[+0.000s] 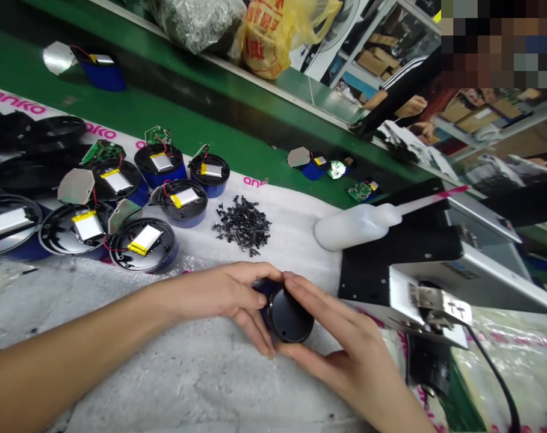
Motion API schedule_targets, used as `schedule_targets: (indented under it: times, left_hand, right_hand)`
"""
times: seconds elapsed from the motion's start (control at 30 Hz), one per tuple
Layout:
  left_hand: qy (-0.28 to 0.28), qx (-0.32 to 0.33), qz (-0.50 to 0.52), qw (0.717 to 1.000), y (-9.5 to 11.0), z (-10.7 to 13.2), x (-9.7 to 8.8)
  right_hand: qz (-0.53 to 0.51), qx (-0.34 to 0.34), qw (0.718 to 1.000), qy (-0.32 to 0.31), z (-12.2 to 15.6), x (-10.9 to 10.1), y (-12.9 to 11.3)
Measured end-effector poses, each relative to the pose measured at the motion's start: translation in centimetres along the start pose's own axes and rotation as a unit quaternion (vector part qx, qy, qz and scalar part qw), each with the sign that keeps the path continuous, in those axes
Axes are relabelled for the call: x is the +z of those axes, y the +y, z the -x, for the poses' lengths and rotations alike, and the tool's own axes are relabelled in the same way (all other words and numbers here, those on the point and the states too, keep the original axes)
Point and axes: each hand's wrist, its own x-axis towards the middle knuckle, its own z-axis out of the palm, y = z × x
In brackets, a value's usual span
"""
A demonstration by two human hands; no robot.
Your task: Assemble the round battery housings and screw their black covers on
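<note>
Between my hands is a round housing (291, 316) with a flat black cover and a dark blue body, tilted so the black face points toward me. My left hand (241, 300) grips its blue side, thumb on the rim and fingers curled underneath. Around the black cover's edge my right hand (340, 331) is closed, fingertips on top and thumb below. Just beyond lies a pile of small black plastic parts (244, 225). To the left stand several open blue housings (142, 243) with silver battery packs, red wires and green circuit boards.
A white squeeze bottle (354, 228) with a pink-tipped nozzle lies by a black and silver machine (435, 264) at right. Stacked black covers (38, 144) sit far left. More housings (104, 72) rest on the green surface. Across the bench are a yellow bag (266, 36) and another person's arm (399, 90).
</note>
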Motion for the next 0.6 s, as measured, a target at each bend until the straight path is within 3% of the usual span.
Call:
schedule_targets:
  times: [0.2, 0.4, 0.53, 0.6]
  left_hand:
    - [0.021, 0.004, -0.023, 0.999, -0.1, -0.1, 0.0]
    - [-0.009, 0.020, -0.076, 0.997, -0.5, 0.3, 0.4]
    - [0.121, 0.064, -0.269, 0.953, -1.3, 0.3, 2.6]
    - [0.170, 0.065, -0.296, 0.938, -1.6, 0.1, 3.7]
  right_hand:
    - [0.038, 0.020, 0.998, 0.035, 0.4, 0.3, -0.4]
    - [0.104, 0.021, 0.994, -0.005, 0.0, 0.6, -0.3]
    - [0.164, 0.017, 0.986, 0.007, 0.9, 1.8, -1.5]
    - [0.147, 0.010, 0.989, 0.029, 2.2, 1.4, -1.5]
